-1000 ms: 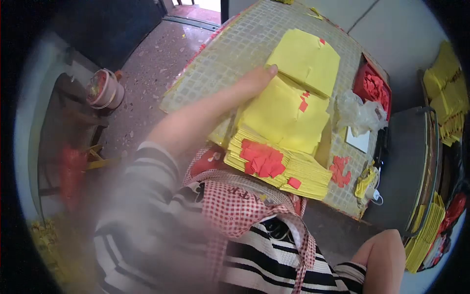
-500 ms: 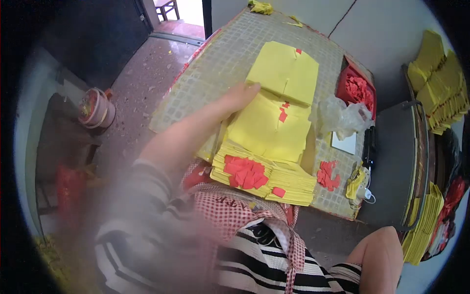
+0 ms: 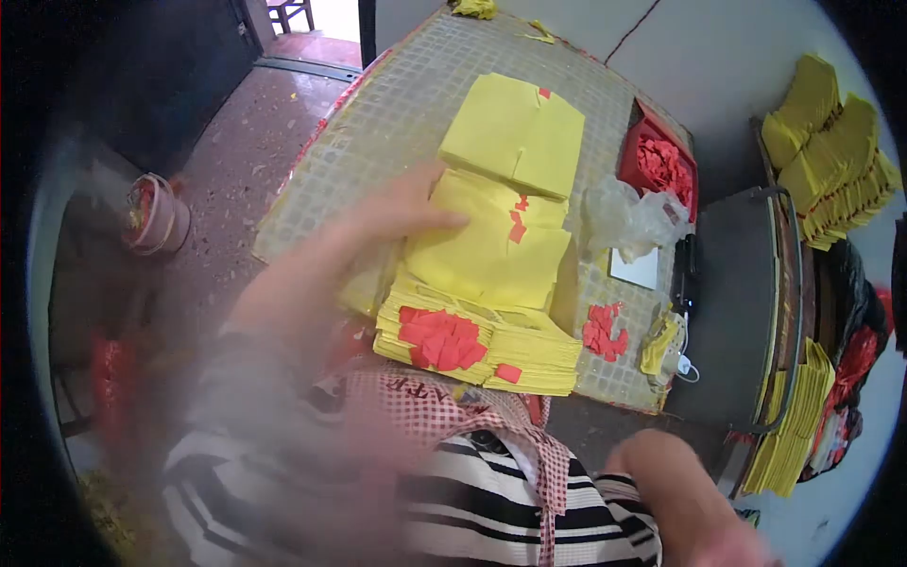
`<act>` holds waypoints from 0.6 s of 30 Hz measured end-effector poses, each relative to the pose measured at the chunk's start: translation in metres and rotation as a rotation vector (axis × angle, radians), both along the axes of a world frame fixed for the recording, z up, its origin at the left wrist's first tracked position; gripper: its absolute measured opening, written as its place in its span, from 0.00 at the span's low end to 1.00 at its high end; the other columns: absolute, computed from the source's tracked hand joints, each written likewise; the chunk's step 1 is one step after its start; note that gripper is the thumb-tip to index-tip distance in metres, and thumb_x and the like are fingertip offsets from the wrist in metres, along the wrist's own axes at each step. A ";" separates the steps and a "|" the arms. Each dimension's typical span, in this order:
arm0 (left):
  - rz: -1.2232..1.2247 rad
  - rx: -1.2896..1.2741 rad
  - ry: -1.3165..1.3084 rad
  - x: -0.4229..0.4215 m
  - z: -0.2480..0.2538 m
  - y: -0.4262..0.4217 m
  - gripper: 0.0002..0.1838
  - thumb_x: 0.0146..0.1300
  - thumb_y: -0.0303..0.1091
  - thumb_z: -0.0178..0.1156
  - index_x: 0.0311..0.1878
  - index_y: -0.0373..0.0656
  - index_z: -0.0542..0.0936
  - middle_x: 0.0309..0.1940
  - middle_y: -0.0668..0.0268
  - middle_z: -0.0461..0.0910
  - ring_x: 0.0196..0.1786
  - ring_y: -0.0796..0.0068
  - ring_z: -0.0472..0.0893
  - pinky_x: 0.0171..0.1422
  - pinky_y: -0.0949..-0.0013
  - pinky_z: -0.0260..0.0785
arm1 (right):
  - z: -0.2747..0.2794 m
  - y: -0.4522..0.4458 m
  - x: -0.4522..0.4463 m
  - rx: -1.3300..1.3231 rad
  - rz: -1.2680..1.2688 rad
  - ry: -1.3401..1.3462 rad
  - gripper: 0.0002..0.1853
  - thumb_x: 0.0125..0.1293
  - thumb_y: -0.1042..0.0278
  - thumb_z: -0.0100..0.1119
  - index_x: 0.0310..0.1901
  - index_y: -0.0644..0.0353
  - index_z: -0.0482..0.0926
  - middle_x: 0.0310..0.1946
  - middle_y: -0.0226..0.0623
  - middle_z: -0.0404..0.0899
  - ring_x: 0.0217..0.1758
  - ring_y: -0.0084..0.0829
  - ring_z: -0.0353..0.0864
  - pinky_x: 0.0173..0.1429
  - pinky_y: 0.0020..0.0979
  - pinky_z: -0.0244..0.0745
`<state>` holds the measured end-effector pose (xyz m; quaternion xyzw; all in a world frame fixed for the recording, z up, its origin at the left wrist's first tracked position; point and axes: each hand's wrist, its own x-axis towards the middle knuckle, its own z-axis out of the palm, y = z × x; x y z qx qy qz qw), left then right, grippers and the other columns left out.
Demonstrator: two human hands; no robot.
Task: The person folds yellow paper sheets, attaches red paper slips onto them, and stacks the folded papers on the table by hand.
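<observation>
My left hand point(image 3: 408, 203) is at the left side of the yellow paper stacks, thumb stretched over the middle sheets point(image 3: 482, 250) and fingers apart from it. Beyond it lies a squared-up stack of yellow paper point(image 3: 520, 128) with a red tab at its far edge. Nearest my body, a thick pile of folded yellow paper point(image 3: 534, 354) carries a heap of small red paper pieces point(image 3: 439, 338). More red scraps lie on the middle sheets. My right hand point(image 3: 742, 550) is low at the bottom right, smeared and partly cut off; its fingers cannot be made out.
On the tabletop point(image 3: 350, 142), a red box point(image 3: 652, 165) of red scraps stands at the right beside a clear plastic bag point(image 3: 633, 213). Loose red pieces point(image 3: 605, 333) lie nearer. Yellow bundles point(image 3: 831, 161) are stacked at the far right. A pink bucket point(image 3: 156, 215) stands on the floor.
My left hand has shifted, its thumb now reaching over the middle sheets. My right arm has swung downward, bringing a blurred hand into view. The whole scene has slid left.
</observation>
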<state>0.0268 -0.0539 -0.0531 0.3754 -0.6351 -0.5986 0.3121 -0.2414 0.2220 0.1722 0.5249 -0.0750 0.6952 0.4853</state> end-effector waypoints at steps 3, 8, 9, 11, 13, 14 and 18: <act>0.074 -0.044 -0.076 -0.002 -0.005 0.008 0.26 0.53 0.27 0.66 0.56 0.38 0.71 0.47 0.64 0.77 0.50 0.75 0.76 0.57 0.68 0.68 | -0.056 -0.037 -0.055 0.337 -0.094 -0.272 0.31 0.62 0.47 0.47 0.48 0.76 0.71 0.46 0.58 0.74 0.51 0.49 0.76 0.60 0.46 0.70; -0.333 0.059 0.047 -0.006 0.025 0.012 0.29 0.51 0.26 0.67 0.57 0.40 0.69 0.49 0.63 0.75 0.53 0.74 0.74 0.60 0.68 0.66 | -0.118 -0.157 -0.036 1.461 0.750 -0.597 0.21 0.65 0.77 0.46 0.61 0.67 0.66 0.51 0.46 0.76 0.56 0.35 0.75 0.64 0.36 0.65; -0.387 -0.063 -0.026 -0.007 0.024 0.010 0.32 0.49 0.27 0.69 0.59 0.40 0.68 0.50 0.63 0.74 0.55 0.73 0.73 0.62 0.68 0.65 | -0.139 -0.172 -0.044 1.618 0.735 -0.642 0.21 0.68 0.72 0.46 0.61 0.66 0.64 0.53 0.45 0.75 0.57 0.34 0.74 0.63 0.34 0.64; -0.353 -0.042 0.005 -0.006 0.022 0.012 0.36 0.48 0.28 0.70 0.62 0.41 0.66 0.52 0.62 0.74 0.56 0.72 0.72 0.63 0.68 0.65 | -0.176 -0.194 -0.044 1.788 0.735 -0.635 0.24 0.71 0.55 0.45 0.62 0.62 0.63 0.52 0.42 0.76 0.56 0.32 0.74 0.62 0.33 0.65; -0.310 -0.023 0.032 -0.004 0.021 0.013 0.40 0.47 0.28 0.72 0.65 0.42 0.64 0.53 0.61 0.73 0.57 0.71 0.72 0.65 0.68 0.64 | -0.213 -0.205 -0.046 1.832 0.756 -0.648 0.26 0.71 0.49 0.44 0.61 0.61 0.65 0.47 0.41 0.78 0.54 0.32 0.76 0.61 0.33 0.65; -0.320 0.045 0.030 -0.002 0.022 0.013 0.44 0.45 0.29 0.73 0.67 0.42 0.61 0.54 0.61 0.72 0.58 0.70 0.71 0.65 0.67 0.64 | -0.222 -0.207 -0.044 1.975 0.943 -0.645 0.27 0.71 0.47 0.44 0.61 0.60 0.65 0.46 0.42 0.79 0.54 0.32 0.76 0.61 0.33 0.66; -0.336 0.002 -0.055 0.008 0.014 0.006 0.42 0.46 0.29 0.73 0.66 0.39 0.63 0.55 0.59 0.74 0.58 0.69 0.73 0.64 0.66 0.65 | -0.227 -0.196 -0.034 2.180 1.390 -0.608 0.30 0.70 0.42 0.43 0.60 0.61 0.67 0.41 0.41 0.81 0.52 0.34 0.78 0.61 0.35 0.68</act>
